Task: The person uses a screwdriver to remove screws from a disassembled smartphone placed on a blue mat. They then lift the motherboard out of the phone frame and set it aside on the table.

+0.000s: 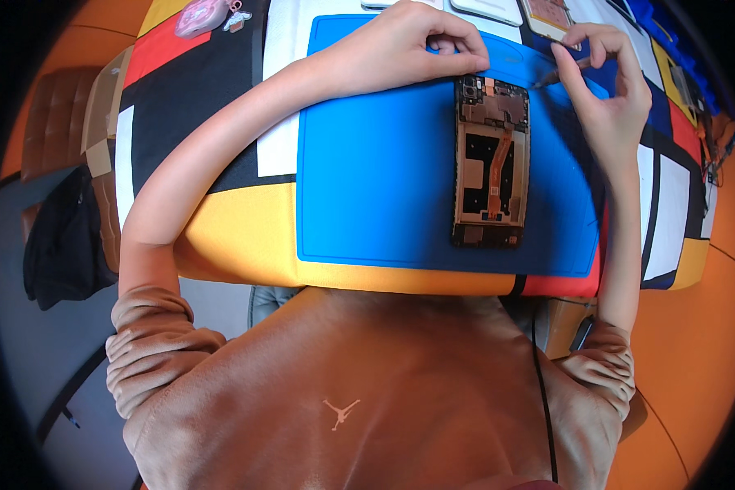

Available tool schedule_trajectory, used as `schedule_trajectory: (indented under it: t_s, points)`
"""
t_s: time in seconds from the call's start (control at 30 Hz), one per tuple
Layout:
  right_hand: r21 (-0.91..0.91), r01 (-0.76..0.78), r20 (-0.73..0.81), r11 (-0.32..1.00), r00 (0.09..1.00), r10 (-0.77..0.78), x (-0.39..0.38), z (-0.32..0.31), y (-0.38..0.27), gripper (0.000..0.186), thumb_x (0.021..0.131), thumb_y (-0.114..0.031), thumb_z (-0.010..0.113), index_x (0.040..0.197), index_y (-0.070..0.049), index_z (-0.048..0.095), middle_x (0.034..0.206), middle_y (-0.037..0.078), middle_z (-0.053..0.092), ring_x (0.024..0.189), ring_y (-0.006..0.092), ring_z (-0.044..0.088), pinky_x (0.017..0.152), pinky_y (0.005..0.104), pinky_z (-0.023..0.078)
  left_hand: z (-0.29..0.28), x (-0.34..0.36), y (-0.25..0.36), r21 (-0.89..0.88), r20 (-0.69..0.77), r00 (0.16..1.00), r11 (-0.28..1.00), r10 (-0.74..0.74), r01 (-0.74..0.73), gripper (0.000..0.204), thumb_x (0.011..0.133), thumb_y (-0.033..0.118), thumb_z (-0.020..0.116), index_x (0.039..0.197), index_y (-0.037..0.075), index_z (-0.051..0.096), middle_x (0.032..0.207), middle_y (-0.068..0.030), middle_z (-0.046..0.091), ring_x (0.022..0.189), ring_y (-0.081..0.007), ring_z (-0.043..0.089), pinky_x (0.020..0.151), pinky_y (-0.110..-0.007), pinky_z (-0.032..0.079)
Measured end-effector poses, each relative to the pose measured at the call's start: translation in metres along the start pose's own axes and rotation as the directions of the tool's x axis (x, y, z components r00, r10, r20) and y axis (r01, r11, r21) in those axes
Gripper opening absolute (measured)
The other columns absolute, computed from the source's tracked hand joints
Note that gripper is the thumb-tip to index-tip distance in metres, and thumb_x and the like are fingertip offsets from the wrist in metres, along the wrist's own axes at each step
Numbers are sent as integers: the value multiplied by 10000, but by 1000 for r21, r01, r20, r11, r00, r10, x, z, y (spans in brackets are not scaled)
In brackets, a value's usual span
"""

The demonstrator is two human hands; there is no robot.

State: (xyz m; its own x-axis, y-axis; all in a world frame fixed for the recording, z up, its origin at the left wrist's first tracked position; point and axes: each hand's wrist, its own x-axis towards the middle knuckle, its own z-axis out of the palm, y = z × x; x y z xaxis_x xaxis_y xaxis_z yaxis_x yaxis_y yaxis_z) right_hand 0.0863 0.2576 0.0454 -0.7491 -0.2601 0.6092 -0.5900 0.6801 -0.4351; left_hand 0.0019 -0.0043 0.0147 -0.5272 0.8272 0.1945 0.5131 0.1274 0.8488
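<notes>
An opened smartphone (pixel 474 175) lies lengthwise on a blue work mat (pixel 376 180), its back cover off. Circuit boards show at its far end, and an orange ribbon cable (pixel 499 171) runs down the bare frame. My left hand (pixel 408 49) reaches over from the left, fingers curled and thumb pressed against the phone's far edge. To the right of the phone, my right hand (pixel 616 102) pinches a thin, dark, pointed tool (pixel 554 77). Its tip points left, just beside the phone's far right corner; I cannot tell the tool's exact kind.
Beyond the mat lie white phone-like devices (pixel 490 8) and a gold-and-white phone part (pixel 550 18). A pink case (pixel 202 18) with a charm sits far left on the colour-blocked tablecloth (pixel 192 122). A dark cable (pixel 539 367) hangs down in front of my body.
</notes>
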Motion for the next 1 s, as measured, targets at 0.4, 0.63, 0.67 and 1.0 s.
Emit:
schedule_trajectory:
  t_s: [0.4, 0.63, 0.67, 1.0]
  points:
    - [-40, 102, -40, 994, 994, -104, 0, 3, -4, 183, 905, 40, 689, 893, -53, 532, 1044, 74, 691, 918, 113, 606, 904, 252, 470, -2, -1, 2, 21, 27, 1000, 1000, 5, -5, 168, 951, 194, 723, 1019, 45, 761, 827, -67, 704, 754, -135, 583, 691, -303, 472]
    - [-27, -52, -137, 998, 989, 47, -4, 7, -4, 176, 903, 43, 684, 909, -53, 536, 1044, 73, 693, 900, 110, 604, 874, 245, 478, 2, 1, -4, -52, -35, 999, 998, 23, -25, 176, 982, 195, 684, 1006, 35, 752, 835, -58, 696, 755, -120, 572, 696, -290, 470]
    - [16, -13, -131, 1000, 991, 15, -4, 7, -3, 172, 908, 40, 683, 916, -53, 538, 1042, 74, 694, 892, 108, 606, 867, 242, 480, 1, 1, -5, -47, -43, 999, 999, 26, -28, 176, 986, 194, 678, 1004, 34, 749, 834, -56, 695, 757, -118, 571, 696, -289, 469]
    - [-56, 63, -96, 996, 993, -68, 0, 12, -9, 173, 907, 47, 674, 948, -47, 535, 1086, 93, 692, 913, 109, 586, 874, 260, 486, 5, 3, -9, -74, -74, 985, 984, 154, -160, 173, 952, 213, 719, 986, 45, 745, 809, -22, 661, 735, -101, 548, 679, -273, 456]
